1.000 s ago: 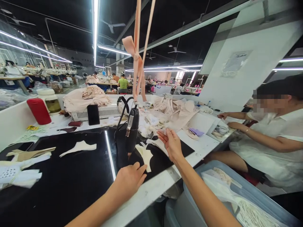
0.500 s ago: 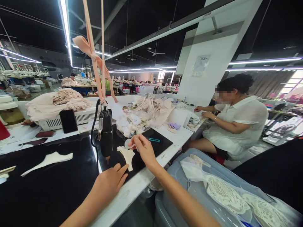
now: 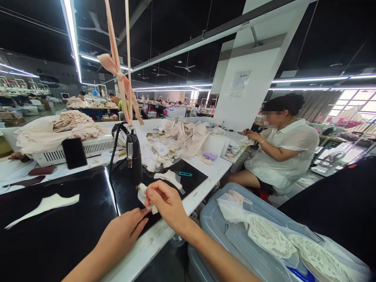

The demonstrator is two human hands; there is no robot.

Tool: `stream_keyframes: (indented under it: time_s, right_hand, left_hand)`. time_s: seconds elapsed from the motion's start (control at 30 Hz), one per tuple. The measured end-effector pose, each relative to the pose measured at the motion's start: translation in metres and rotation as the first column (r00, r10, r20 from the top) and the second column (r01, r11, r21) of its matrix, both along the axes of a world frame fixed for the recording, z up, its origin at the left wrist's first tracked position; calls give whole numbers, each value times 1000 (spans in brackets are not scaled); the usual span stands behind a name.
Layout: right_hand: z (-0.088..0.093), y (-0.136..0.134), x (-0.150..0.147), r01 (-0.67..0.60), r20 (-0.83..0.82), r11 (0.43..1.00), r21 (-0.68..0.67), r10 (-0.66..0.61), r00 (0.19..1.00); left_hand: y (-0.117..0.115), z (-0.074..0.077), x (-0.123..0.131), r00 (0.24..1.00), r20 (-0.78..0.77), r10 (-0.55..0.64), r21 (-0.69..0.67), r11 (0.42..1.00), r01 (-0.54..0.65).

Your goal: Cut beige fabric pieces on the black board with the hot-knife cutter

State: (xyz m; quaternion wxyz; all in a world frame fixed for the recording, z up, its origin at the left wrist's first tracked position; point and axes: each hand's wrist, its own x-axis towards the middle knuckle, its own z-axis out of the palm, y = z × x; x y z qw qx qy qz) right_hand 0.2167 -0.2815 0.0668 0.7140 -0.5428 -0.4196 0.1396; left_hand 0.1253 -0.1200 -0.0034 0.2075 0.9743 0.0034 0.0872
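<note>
Right hand (image 3: 164, 201) pinches a small cream fabric piece (image 3: 143, 194) at the worktop's (image 3: 164, 235) front edge; left hand (image 3: 125, 229), fingers loosely extended, touches it. Judged light, limp; best gripped by its edges.

Single head-worn view, facing forward and down, close over the worktable (image 3: 205, 184) edge, far hall seemingly wide-angle distorted

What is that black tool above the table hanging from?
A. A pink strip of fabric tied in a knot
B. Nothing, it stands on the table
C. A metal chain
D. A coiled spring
A. The black tool hangs above the black mat from a pink fabric strip knotted overhead; below it, the right hand pinches a small cream fabric piece beside the left hand.
</note>
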Motion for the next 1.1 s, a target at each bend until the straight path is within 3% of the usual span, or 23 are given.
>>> stream_keyframes:
  time_s: [0.07, 0.13, 0.2, 0.27, 0.33, 0.37, 0.4, 0.47, 0.6, 0.73, 0.8, 0.97, 1.1]
  right_hand:
    - [2, -5, -7, -40, -18, 999, 11, 40, 999]
    - [3, -9, -15, -81, -37, 997, 19, 82, 996]
    - [4, -10, -24, -118, -53, 993, 18, 118, 992]
    - [3, -8, -30, -151, -69, 988, 0, 151, 986]
    - [0, -4, -33, -163, -59, 986, -42, 161, 985]
    - [-1, -2, -32, -156, -45, 986, -67, 153, 987]
    - [-3, 1, -30, -137, -30, 987, -89, 134, 990]
    - [-7, 3, -24, -68, -7, 992, -108, 68, 998]
    - [-15, 2, -4, 82, -31, 991, -101, -86, 996]
    - [-25, -3, 18, 183, -76, 978, -98, -191, 979]
    - [-28, -6, 24, 209, -98, 972, -107, -220, 971]
    - [-26, -10, 25, 242, -123, 962, -124, -257, 959]
    - [-20, -16, 26, 288, -150, 951, -115, -303, 941]
  left_hand:
    - [6, 5, -6, 999, -38, -5, -189, 982, -2]
    - [15, 8, -13, 996, -87, -5, -403, 915, -31]
    - [25, 7, -21, 993, -116, -15, -629, 775, -62]
    - [35, 4, -28, 988, -150, -27, -812, 573, -107]
    - [41, 1, -32, 982, -189, -26, -898, 408, -162]
    - [42, 1, -33, 980, -199, -24, -910, 375, -176]
    - [41, 1, -33, 980, -199, -21, -909, 377, -177]
    - [36, 5, -32, 982, -187, -8, -879, 447, -164]
    - [19, 15, -31, 993, -104, 64, -748, 653, -120]
    - [9, 18, -36, 997, 6, 71, -516, 854, -58]
    - [6, 20, -39, 999, 6, 34, -451, 892, -28]
    - [-2, 28, -34, 1000, -5, 18, -410, 912, -18]
    - [-8, 22, -17, 990, 35, -139, -168, 975, 143]
